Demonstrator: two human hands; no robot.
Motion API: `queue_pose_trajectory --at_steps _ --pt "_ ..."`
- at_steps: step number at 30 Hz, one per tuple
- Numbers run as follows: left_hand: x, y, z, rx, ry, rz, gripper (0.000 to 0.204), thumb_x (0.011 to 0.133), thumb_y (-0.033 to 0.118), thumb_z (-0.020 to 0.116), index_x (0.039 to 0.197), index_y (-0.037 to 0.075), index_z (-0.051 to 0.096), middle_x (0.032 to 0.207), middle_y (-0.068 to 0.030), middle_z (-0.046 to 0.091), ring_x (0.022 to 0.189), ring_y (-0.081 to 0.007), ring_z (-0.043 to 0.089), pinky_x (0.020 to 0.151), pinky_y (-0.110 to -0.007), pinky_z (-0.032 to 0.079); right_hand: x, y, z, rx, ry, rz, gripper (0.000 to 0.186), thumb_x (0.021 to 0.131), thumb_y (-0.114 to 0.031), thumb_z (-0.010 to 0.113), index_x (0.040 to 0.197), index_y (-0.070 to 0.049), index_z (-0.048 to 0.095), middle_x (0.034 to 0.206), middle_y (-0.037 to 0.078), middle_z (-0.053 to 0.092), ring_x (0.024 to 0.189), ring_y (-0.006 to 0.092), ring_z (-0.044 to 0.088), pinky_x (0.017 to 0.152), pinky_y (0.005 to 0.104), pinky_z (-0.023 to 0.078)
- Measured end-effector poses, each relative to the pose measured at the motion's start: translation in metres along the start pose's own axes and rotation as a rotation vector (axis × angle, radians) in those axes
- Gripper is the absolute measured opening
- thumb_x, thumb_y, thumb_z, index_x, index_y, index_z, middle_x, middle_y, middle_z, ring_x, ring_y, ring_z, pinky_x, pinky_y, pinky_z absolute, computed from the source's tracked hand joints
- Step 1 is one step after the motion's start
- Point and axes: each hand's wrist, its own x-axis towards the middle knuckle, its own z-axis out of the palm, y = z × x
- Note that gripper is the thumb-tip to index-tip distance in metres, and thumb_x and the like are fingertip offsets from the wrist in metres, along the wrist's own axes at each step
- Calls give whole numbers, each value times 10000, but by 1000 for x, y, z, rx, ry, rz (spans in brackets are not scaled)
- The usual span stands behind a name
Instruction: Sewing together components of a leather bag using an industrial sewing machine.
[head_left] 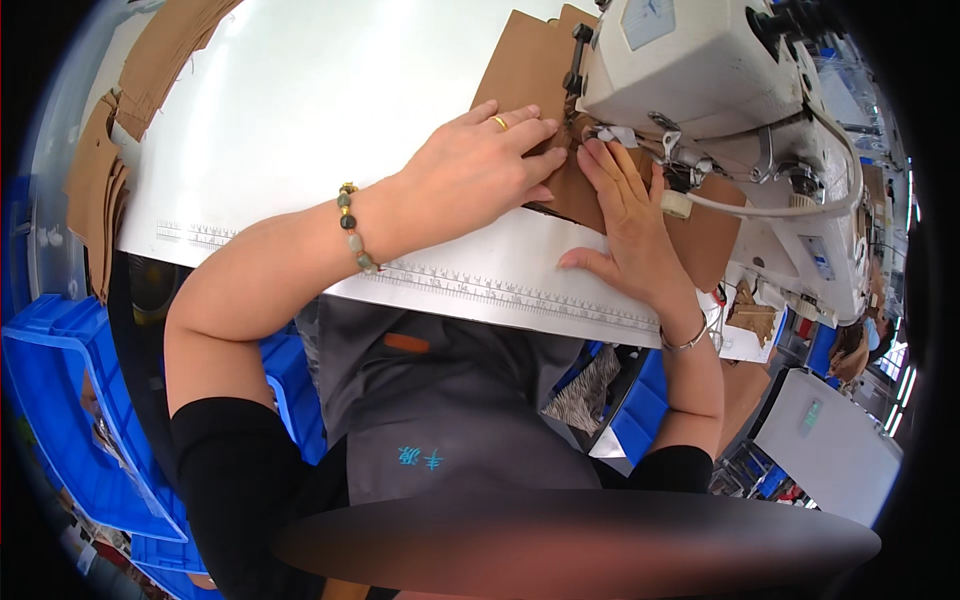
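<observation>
Brown flat material [525, 62], fabric or thin leather, lies under the head of a white sewing machine [690, 70] at the right of the table. My left hand [475, 170], with a ring and a bead bracelet, rests on its left side near the needle area, fingers apart and bent slightly. My right hand [630, 220] presses flat on the brown material just below the machine head, fingers stretched and thumb out to the left. The fingertips of both hands come close to each other. The needle and presser foot are mostly hidden.
The white table [330, 90] has a printed ruler strip [480, 288] along its front edge. Stacked brown pieces [165, 70] lie at the far left. Blue plastic bins [90, 400] stand below left, and another blue bin [640, 405] sits under the table at right.
</observation>
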Motion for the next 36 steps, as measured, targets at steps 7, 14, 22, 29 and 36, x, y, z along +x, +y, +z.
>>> queue_pose_trajectory --at_steps 7,14,22,29,36 --pt "1 -2 7 -10 53 -9 411 871 298 770 1239 118 734 1305 -53 671 1262 -237 620 1041 -372 525 5 -1 -7 26 40 -11 1083 757 -605 793 1589 -59 365 1652 155 357 1526 400 318 1226 500 315" --pt "2 -2 10 -26 28 -38 382 888 316 762 1227 139 747 1331 -33 671 1277 -215 619 1064 -380 519 -75 32 -47 -257 481 -108 487 982 -496 607 1183 -81 764 1102 144 750 998 362 695 923 457 533" --pt "2 0 9 1 -19 -56 382 931 349 719 1252 144 731 1345 -16 658 1292 -208 607 1088 -379 502 -235 257 -258 -335 1301 846 344 1015 -249 590 1103 56 723 1059 192 728 919 228 692 779 332 544" --pt "1 1 12 -15 -54 -62 396 953 377 689 1261 130 713 1332 -35 648 1321 -208 582 1098 -387 484 -320 305 -202 76 1431 944 446 1010 -288 640 1249 87 677 1213 175 688 1023 258 670 873 372 541" --pt "2 1 14 4 -58 -43 404 962 387 673 1243 101 723 1304 -54 651 1313 -221 586 1079 -380 488 -304 288 -147 35 1608 782 380 1022 -240 598 1183 96 672 1213 212 668 1031 290 676 797 388 595"
